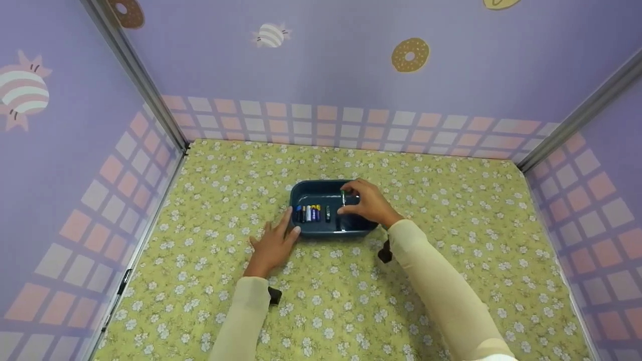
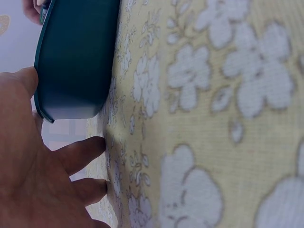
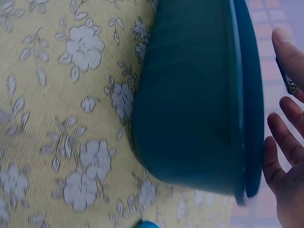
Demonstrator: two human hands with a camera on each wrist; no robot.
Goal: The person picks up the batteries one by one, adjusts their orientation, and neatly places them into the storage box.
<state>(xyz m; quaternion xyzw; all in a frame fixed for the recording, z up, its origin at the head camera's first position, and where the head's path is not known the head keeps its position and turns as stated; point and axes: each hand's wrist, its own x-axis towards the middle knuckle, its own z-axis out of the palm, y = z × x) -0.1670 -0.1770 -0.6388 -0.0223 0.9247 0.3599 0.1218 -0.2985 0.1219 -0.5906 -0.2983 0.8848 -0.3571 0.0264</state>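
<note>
A dark teal plastic tub stands on the flowered cloth. Inside it, toward the left, several small batteries lie side by side in a row, and a dark green battery sits a little apart to their right. My right hand is over the tub's right part and pinches a slim battery between thumb and fingertips; the right wrist view shows the battery partly hidden by the fingers. With fingers spread, my left hand touches the tub's left end, thumb at the rim in the left wrist view.
Yellow flowered cloth covers the work surface. Lilac panels with a pink and white check band enclose the back and both sides, joined by metal posts. A small blue round end shows low in the right wrist view.
</note>
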